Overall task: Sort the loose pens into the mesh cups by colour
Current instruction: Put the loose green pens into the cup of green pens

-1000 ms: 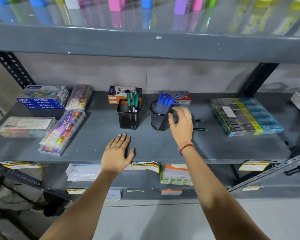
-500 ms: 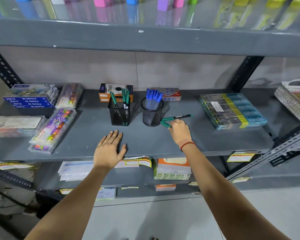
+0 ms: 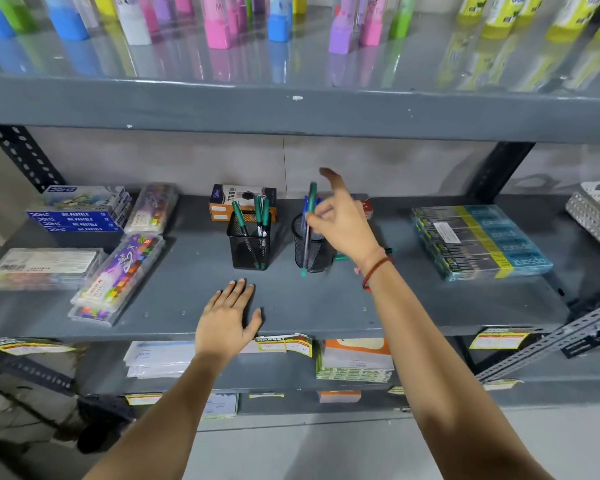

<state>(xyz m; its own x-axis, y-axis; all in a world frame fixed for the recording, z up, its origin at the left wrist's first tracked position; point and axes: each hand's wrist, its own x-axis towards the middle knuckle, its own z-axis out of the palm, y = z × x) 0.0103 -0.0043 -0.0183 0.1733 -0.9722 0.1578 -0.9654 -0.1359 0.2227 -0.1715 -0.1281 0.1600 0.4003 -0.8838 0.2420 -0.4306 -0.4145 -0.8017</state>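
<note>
Green pen [image 3: 309, 216] pinched upright in right hand [image 3: 343, 223], in front of round mesh cup [image 3: 310, 252]; left hand [image 3: 227, 323] spread flat on shelf [image 3: 326, 306].

This looks like a stationery shop or its stock room: grey metal shelving [image 3: 291, 306] on slotted angle posts [image 3: 21, 157] carries goods in sealed retail packs. There are stacked boxes of oil pastels [image 3: 80, 216], clear cases of colour sticks [image 3: 118, 275], a shrink-wrapped bundle of pen boxes [image 3: 478, 240] and rows of coloured bottles [image 3: 219, 19] on the shelf above. Yellow price labels [image 3: 499, 339] are stuck on the shelf edges, and paper packs [image 3: 355, 358] lie on the lower shelf.
</note>
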